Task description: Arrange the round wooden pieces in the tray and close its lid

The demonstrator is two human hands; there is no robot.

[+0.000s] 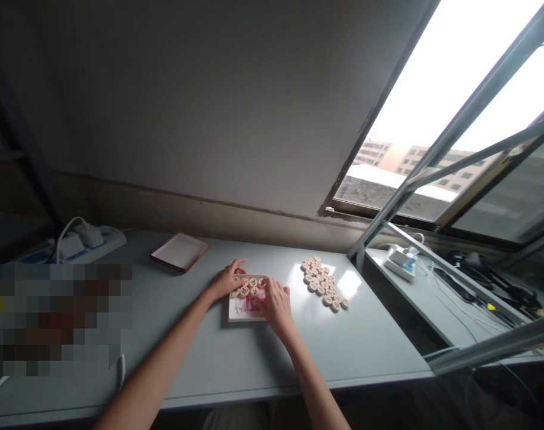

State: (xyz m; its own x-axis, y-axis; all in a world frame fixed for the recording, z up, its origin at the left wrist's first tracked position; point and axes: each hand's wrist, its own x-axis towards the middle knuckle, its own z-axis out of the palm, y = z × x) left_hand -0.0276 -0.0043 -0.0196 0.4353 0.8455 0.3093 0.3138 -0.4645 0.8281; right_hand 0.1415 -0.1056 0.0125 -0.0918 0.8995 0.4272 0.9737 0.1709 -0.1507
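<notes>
A shallow white box (247, 318) with a red-printed bottom lies on the desk in front of me. Inside its far side, several round wooden xiangqi pieces (244, 291) sit in two rows, marked with characters. My left hand (226, 282) grips the box's far left corner, its fingers curving around the edge. Over the box's right half is my right hand (277, 303), fingers bent down and closed at a xiangqi piece (262, 282) in the far row; the fingers partly cover it. Many more loose xiangqi pieces (320, 279) lie in a cluster to the right.
A box lid (180, 251) lies inside up at the back left of the grey desk (343, 352). Power strips with plugs (92, 242) stand at the far left. On the right are a metal frame (388, 209), another desk with cables (437, 298) and a window.
</notes>
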